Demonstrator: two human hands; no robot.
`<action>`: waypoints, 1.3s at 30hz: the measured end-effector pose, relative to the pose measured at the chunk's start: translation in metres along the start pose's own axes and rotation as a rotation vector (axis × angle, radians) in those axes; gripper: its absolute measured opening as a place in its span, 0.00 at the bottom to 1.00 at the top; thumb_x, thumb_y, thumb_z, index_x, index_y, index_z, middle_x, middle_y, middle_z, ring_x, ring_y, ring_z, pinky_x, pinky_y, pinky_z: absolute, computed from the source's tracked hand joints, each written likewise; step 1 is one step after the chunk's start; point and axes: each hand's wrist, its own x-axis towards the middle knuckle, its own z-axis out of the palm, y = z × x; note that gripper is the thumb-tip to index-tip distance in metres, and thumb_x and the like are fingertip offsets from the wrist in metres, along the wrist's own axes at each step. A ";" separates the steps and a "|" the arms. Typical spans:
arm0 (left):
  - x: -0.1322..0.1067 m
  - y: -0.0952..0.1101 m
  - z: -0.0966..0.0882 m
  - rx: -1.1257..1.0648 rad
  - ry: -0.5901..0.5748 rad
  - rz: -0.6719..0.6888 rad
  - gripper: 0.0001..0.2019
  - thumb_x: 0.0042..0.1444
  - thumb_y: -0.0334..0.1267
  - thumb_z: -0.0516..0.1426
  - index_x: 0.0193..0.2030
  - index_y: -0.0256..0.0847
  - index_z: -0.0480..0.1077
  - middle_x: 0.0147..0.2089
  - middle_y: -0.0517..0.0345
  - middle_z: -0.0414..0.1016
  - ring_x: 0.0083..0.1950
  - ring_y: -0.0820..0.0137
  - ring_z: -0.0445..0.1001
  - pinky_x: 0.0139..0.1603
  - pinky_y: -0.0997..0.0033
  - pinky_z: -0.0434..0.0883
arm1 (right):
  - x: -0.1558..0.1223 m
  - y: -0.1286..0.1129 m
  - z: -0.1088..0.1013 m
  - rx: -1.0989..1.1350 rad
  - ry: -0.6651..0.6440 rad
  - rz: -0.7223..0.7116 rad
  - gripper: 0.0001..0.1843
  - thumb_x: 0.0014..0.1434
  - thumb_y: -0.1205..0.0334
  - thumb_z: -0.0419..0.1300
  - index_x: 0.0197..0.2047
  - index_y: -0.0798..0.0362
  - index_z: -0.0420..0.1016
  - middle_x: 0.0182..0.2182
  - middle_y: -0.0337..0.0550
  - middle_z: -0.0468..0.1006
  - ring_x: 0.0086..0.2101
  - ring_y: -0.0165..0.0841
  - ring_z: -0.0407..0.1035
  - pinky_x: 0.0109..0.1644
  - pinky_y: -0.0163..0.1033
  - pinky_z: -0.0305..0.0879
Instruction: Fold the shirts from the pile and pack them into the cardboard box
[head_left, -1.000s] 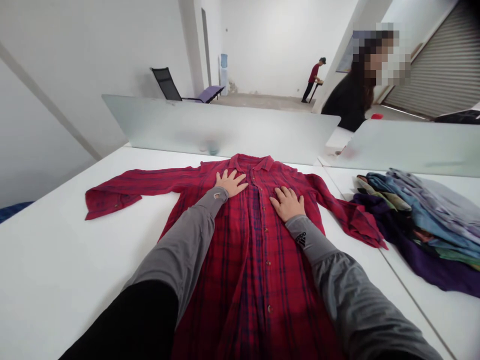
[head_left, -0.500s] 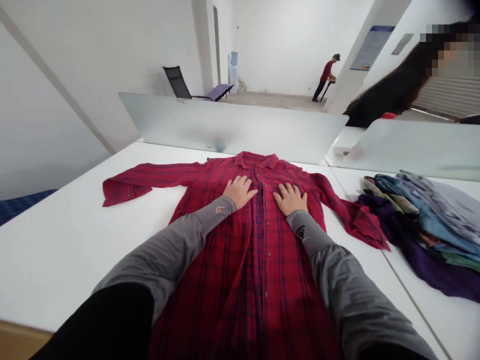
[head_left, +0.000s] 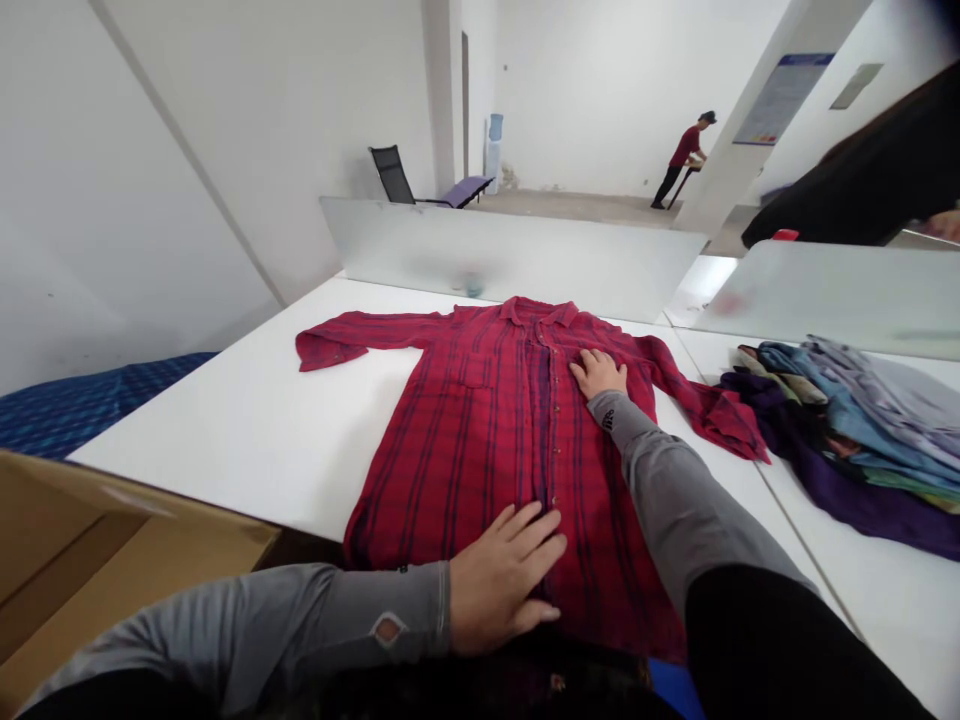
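A red plaid button-up shirt point(head_left: 465, 440) lies spread front side up on the white table point(head_left: 322, 420), collar at the far end and sleeves out to both sides. My left hand point(head_left: 508, 575) rests flat near the shirt's lower front, fingers spread, close to the button strip. Higher up, on the right chest of the shirt, my right hand point(head_left: 600, 374) lies flat with its fingers apart. Neither hand grips the cloth. The shirt's hem reaches the near table edge and is partly hidden by my left hand and forearm.
A pile of folded clothes point(head_left: 862, 400) sits at the right. Frosted dividers point(head_left: 510, 250) stand along the table's back. At lower left is an open cardboard box point(head_left: 150, 560). One person point(head_left: 684, 150) stands far off; another in black point(head_left: 847, 170) is beyond the right divider.
My left hand has moved from the shirt's upper chest down toward its hem. My right hand stays on the chest. The view has shifted, showing more of the box at lower left.
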 end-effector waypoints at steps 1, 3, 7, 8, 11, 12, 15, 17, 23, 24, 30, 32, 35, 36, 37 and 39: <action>-0.010 0.005 0.002 0.012 -0.013 0.043 0.33 0.61 0.50 0.55 0.68 0.38 0.53 0.72 0.46 0.51 0.73 0.54 0.46 0.70 0.47 0.53 | -0.002 -0.004 -0.004 0.044 0.020 -0.012 0.18 0.62 0.57 0.55 0.53 0.53 0.70 0.61 0.54 0.65 0.62 0.47 0.51 0.65 0.64 0.43; -0.028 0.010 0.003 0.060 -0.030 0.171 0.25 0.63 0.44 0.54 0.65 0.40 0.58 0.71 0.47 0.56 0.73 0.56 0.49 0.70 0.48 0.53 | -0.009 -0.015 -0.013 0.083 0.043 -0.019 0.15 0.60 0.63 0.56 0.50 0.54 0.71 0.58 0.55 0.67 0.61 0.45 0.53 0.64 0.59 0.47; -0.054 0.011 -0.001 0.077 -0.021 0.415 0.12 0.64 0.37 0.51 0.53 0.43 0.67 0.62 0.52 0.69 0.57 0.64 0.71 0.56 0.63 0.69 | -0.033 -0.039 -0.035 0.117 -0.003 -0.024 0.08 0.56 0.69 0.57 0.39 0.55 0.74 0.43 0.50 0.76 0.47 0.40 0.67 0.57 0.49 0.59; -0.058 0.011 -0.002 0.055 -0.013 0.416 0.11 0.64 0.36 0.50 0.51 0.43 0.68 0.59 0.53 0.72 0.50 0.67 0.75 0.49 0.67 0.71 | -0.042 -0.045 -0.041 0.128 -0.034 -0.032 0.05 0.55 0.69 0.57 0.35 0.54 0.74 0.37 0.47 0.76 0.42 0.38 0.69 0.54 0.47 0.61; -0.066 0.013 -0.003 -0.058 0.028 0.298 0.09 0.64 0.35 0.50 0.47 0.43 0.68 0.49 0.55 0.77 0.40 0.71 0.76 0.39 0.71 0.71 | -0.081 -0.058 -0.057 0.166 -0.138 -0.051 0.06 0.53 0.68 0.59 0.25 0.52 0.72 0.23 0.39 0.72 0.30 0.33 0.68 0.44 0.42 0.65; -0.067 0.013 -0.001 -0.126 0.029 0.257 0.08 0.64 0.36 0.50 0.47 0.43 0.68 0.47 0.55 0.77 0.41 0.70 0.76 0.40 0.72 0.71 | -0.097 -0.062 -0.063 0.187 -0.186 -0.060 0.07 0.53 0.67 0.59 0.24 0.51 0.72 0.20 0.37 0.71 0.27 0.32 0.67 0.39 0.40 0.65; -0.067 0.016 0.007 -0.389 -0.029 0.183 0.08 0.62 0.39 0.54 0.47 0.42 0.69 0.44 0.54 0.77 0.45 0.69 0.76 0.47 0.72 0.71 | -0.153 -0.072 -0.081 0.301 -0.367 -0.138 0.07 0.53 0.61 0.60 0.24 0.51 0.72 0.19 0.34 0.70 0.23 0.29 0.64 0.31 0.35 0.63; -0.067 0.018 0.009 -0.520 -0.059 0.179 0.08 0.62 0.39 0.54 0.46 0.42 0.70 0.43 0.54 0.77 0.45 0.69 0.76 0.49 0.70 0.71 | -0.194 -0.075 -0.093 0.378 -0.441 -0.210 0.08 0.54 0.57 0.60 0.27 0.50 0.72 0.22 0.35 0.72 0.24 0.29 0.65 0.30 0.34 0.63; -0.066 0.026 -0.005 -0.415 0.373 -0.180 0.06 0.63 0.37 0.51 0.39 0.42 0.69 0.38 0.54 0.74 0.40 0.69 0.73 0.45 0.68 0.72 | -0.297 -0.071 -0.108 0.358 -0.298 -0.257 0.06 0.59 0.55 0.60 0.35 0.47 0.71 0.29 0.39 0.73 0.27 0.32 0.66 0.31 0.38 0.64; -0.064 0.025 -0.006 -0.355 0.467 -0.307 0.05 0.63 0.38 0.52 0.40 0.42 0.68 0.37 0.55 0.73 0.39 0.68 0.73 0.44 0.67 0.72 | -0.309 -0.070 -0.106 0.328 -0.248 -0.255 0.06 0.60 0.54 0.59 0.36 0.47 0.71 0.30 0.40 0.73 0.29 0.33 0.67 0.32 0.39 0.64; -0.051 0.031 0.007 -0.560 0.372 -0.334 0.13 0.60 0.37 0.56 0.51 0.42 0.64 0.44 0.56 0.73 0.40 0.71 0.74 0.40 0.71 0.73 | -0.340 -0.080 -0.086 -0.097 -0.052 -0.444 0.19 0.61 0.47 0.59 0.49 0.50 0.74 0.40 0.50 0.77 0.40 0.42 0.69 0.40 0.47 0.57; -0.050 0.036 0.010 -0.645 0.295 -0.265 0.12 0.61 0.34 0.53 0.52 0.42 0.64 0.43 0.58 0.75 0.40 0.73 0.74 0.40 0.73 0.73 | -0.340 -0.082 -0.082 -0.202 -0.047 -0.502 0.18 0.63 0.51 0.57 0.52 0.50 0.74 0.42 0.51 0.77 0.39 0.42 0.68 0.40 0.48 0.55; -0.052 0.041 0.008 -0.590 0.289 -0.201 0.08 0.62 0.32 0.52 0.48 0.42 0.67 0.40 0.60 0.75 0.39 0.73 0.74 0.42 0.73 0.72 | -0.339 -0.080 -0.079 -0.226 -0.030 -0.546 0.15 0.65 0.61 0.52 0.52 0.51 0.74 0.43 0.51 0.78 0.39 0.41 0.67 0.40 0.48 0.55; -0.053 0.041 0.006 -0.548 0.308 -0.191 0.08 0.63 0.32 0.52 0.47 0.42 0.67 0.39 0.60 0.74 0.39 0.73 0.74 0.42 0.73 0.72 | -0.339 -0.079 -0.079 -0.195 -0.020 -0.543 0.15 0.65 0.64 0.51 0.51 0.52 0.75 0.42 0.50 0.78 0.38 0.41 0.68 0.40 0.48 0.56; -0.054 0.041 0.005 -0.494 0.340 -0.186 0.07 0.63 0.32 0.51 0.46 0.42 0.68 0.40 0.59 0.74 0.40 0.72 0.73 0.43 0.72 0.72 | -0.338 -0.078 -0.080 -0.145 -0.008 -0.528 0.15 0.65 0.65 0.50 0.49 0.51 0.75 0.41 0.49 0.78 0.38 0.40 0.68 0.40 0.48 0.57; -0.054 0.038 0.002 -0.353 0.404 -0.166 0.08 0.63 0.32 0.51 0.47 0.42 0.68 0.46 0.54 0.74 0.48 0.68 0.73 0.51 0.67 0.71 | -0.337 -0.076 -0.084 0.000 0.020 -0.456 0.14 0.66 0.65 0.50 0.47 0.50 0.76 0.40 0.48 0.78 0.39 0.38 0.69 0.40 0.46 0.59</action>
